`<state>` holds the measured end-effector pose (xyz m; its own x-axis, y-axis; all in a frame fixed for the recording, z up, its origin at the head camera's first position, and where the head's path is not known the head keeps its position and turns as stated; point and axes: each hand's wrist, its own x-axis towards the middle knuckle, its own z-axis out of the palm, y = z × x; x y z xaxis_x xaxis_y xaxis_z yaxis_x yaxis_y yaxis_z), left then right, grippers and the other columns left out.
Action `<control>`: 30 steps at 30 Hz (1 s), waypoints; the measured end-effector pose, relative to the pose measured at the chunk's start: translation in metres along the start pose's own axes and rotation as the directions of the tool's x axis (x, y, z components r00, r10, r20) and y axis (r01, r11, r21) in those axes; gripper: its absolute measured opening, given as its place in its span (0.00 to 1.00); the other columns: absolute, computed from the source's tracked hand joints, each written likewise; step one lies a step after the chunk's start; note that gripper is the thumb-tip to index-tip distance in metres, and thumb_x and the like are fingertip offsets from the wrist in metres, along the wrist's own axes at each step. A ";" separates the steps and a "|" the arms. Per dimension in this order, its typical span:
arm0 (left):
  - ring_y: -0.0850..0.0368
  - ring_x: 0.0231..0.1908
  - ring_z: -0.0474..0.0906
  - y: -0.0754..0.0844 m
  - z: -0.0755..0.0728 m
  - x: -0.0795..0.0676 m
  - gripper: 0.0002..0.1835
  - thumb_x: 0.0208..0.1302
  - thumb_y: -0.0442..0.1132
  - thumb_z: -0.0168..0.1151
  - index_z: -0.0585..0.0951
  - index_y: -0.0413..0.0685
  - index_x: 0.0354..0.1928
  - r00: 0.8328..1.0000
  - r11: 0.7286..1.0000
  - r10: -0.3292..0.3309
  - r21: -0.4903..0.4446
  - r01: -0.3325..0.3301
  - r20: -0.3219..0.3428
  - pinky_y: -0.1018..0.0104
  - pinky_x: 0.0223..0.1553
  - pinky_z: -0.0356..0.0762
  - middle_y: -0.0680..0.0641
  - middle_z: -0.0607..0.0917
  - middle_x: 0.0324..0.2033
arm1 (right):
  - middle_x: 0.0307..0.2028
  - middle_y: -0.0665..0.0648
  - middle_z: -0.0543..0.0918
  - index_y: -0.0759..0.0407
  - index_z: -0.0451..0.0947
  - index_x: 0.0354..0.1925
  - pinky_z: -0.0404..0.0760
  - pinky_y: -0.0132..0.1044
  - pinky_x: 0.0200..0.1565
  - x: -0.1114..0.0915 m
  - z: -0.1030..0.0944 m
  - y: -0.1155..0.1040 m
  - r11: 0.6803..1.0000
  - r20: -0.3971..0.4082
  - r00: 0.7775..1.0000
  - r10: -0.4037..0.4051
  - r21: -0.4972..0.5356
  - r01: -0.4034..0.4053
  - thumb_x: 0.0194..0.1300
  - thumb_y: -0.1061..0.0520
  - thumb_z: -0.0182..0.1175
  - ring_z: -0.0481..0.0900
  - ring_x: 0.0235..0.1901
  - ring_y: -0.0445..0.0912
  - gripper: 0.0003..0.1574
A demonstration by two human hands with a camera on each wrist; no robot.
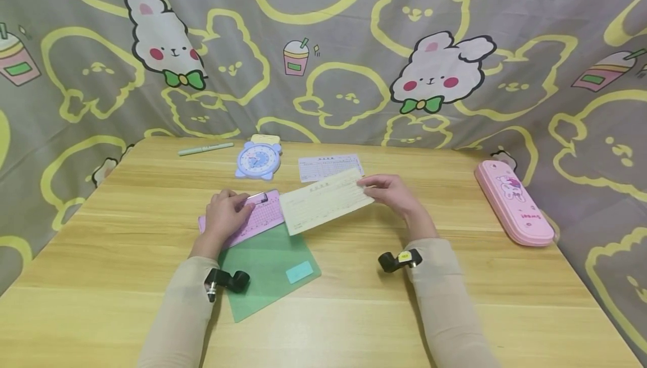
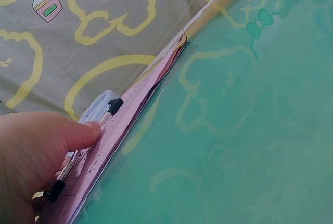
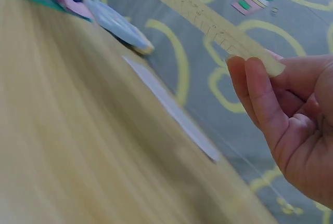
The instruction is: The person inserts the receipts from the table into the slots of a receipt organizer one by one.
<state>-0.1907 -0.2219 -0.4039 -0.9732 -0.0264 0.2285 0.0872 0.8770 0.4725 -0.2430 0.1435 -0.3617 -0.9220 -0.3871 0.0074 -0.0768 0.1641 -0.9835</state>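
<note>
In the head view my left hand point(image 1: 226, 216) is at the metal clip point(image 1: 257, 199) along the upper edge of a pink printed form point(image 1: 263, 216). The left wrist view shows its thumb on the clip's bar, with the other fingers mostly hidden behind. Beneath the pink form lies a glossy green folder point(image 1: 268, 295) with a turquoise label point(image 1: 300, 272). My right hand point(image 1: 386, 192) pinches the right end of a pale yellow printed slip point(image 1: 326, 202) between thumb and fingers. The slip is raised and slanted, its left end beside the pink form.
A white printed slip point(image 1: 323, 167) lies behind the yellow one. Further left are a blue clock-shaped object point(image 1: 258, 160), a small yellow item point(image 1: 265, 139) and a green pen point(image 1: 205, 149). A pink pencil case point(image 1: 514, 202) stands at the right, and a patterned curtain point(image 1: 343, 48) hangs behind the table.
</note>
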 end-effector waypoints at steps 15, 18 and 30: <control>0.45 0.38 0.63 0.001 -0.002 0.001 0.22 0.54 0.47 0.57 0.76 0.40 0.48 0.999 0.999 -0.031 -0.017 0.031 0.034 0.52 0.38 0.58 0.41 0.71 0.38 | 0.37 0.58 0.79 0.68 0.76 0.42 0.73 0.31 0.26 0.022 0.061 0.015 0.997 0.107 0.993 0.049 -0.059 -0.043 0.52 0.68 0.57 0.75 0.26 0.40 0.15; 0.45 0.38 0.63 0.001 -0.004 0.001 0.22 0.55 0.47 0.57 0.75 0.40 0.48 0.998 0.999 -0.038 -0.012 0.038 0.046 0.52 0.37 0.58 0.41 0.71 0.37 | 0.39 0.58 0.79 0.67 0.77 0.41 0.73 0.32 0.28 0.025 0.072 0.016 0.997 0.118 0.992 0.052 -0.067 -0.044 0.51 0.68 0.57 0.74 0.27 0.40 0.16; 0.46 0.38 0.62 0.002 -0.006 0.002 0.22 0.56 0.47 0.56 0.75 0.41 0.49 0.996 0.999 -0.045 -0.007 0.046 0.071 0.53 0.37 0.58 0.42 0.71 0.37 | 0.42 0.58 0.77 0.66 0.77 0.40 0.75 0.36 0.33 0.034 0.118 0.012 0.996 0.158 0.983 0.091 -0.031 -0.087 0.52 0.70 0.55 0.77 0.33 0.45 0.15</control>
<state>-0.1914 -0.2231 -0.3977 -0.9888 -0.0316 0.1460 0.0442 0.8716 0.4883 -0.2299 0.0250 -0.3946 -0.8534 -0.5092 -0.1110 -0.0076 0.2252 -0.9743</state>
